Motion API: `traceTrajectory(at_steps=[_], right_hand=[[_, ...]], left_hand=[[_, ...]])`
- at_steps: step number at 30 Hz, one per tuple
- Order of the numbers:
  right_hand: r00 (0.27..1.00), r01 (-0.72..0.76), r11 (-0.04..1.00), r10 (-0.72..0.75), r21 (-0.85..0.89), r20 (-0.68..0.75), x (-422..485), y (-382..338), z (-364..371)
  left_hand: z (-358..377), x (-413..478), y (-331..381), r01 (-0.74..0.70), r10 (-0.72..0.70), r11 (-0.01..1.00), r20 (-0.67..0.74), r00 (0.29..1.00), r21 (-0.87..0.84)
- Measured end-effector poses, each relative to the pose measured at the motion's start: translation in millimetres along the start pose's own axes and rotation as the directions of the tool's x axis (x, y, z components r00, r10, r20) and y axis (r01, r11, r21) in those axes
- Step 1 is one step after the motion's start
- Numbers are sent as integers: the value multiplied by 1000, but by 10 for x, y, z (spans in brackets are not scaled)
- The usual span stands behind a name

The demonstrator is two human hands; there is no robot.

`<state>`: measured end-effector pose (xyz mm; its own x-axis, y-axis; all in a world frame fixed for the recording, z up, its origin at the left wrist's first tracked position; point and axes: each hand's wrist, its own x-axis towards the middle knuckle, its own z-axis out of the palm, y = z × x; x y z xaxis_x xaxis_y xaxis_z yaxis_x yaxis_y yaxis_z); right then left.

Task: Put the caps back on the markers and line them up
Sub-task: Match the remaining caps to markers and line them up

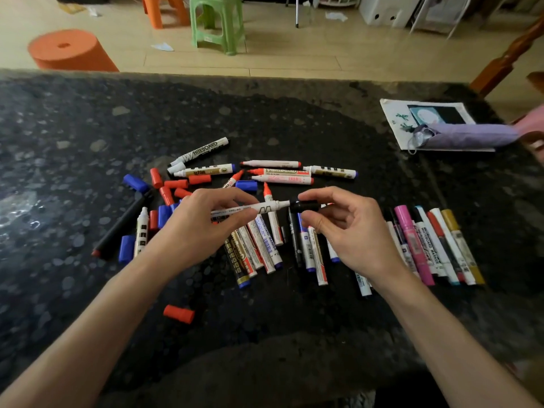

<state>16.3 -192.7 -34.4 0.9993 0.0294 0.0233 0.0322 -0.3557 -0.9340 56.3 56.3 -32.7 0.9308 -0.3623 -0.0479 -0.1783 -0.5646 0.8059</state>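
Marker [265, 207] hovers level between both hands, long axis crosswise: my left grip [203, 219] pinches the white barrel so its nib points right, into the mouth of the black cap [304, 206], which my right grip [347, 228] clamps ready to push on. Capped markers [435, 242] lie in a row on the counter [265, 113], right of that grip.

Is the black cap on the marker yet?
No, the right hand holds the black cap at the bare tip of the white marker in the left hand.
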Motion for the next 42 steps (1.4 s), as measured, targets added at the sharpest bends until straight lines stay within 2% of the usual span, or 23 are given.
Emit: traceTrajectory(at_steps=[7, 16, 22, 26, 31, 35, 42], right_hand=[[996, 61, 998, -61, -7, -65, 22, 0, -5], [992, 121, 983, -123, -135, -2, 50, -5, 58], [990, 132, 983, -136, -126, -27, 52, -22, 50], [988, 153, 975, -154, -160, 5, 41, -27, 82], [991, 134, 986, -132, -103, 24, 25, -9, 140], [991, 134, 991, -134, -10, -17, -8, -4, 166], [988, 134, 991, -133, 6, -75, -38, 38, 240]], left_hand=[[-47, 5, -20, 1, 0, 1000, -44, 999, 9], [-34, -9, 5, -2, 4, 999, -44, 999, 54], [-75, -2, 10, -28, 32, 997, -52, 998, 70], [-59, -14, 37, -14, 16, 997, -30, 999, 78], [-4, -50, 85, 3, 3, 995, -61, 998, 99], [22, -74, 92, 21, -13, 995, -81, 997, 97], [88, -72, 76, 54, -52, 998, -53, 997, 43]])
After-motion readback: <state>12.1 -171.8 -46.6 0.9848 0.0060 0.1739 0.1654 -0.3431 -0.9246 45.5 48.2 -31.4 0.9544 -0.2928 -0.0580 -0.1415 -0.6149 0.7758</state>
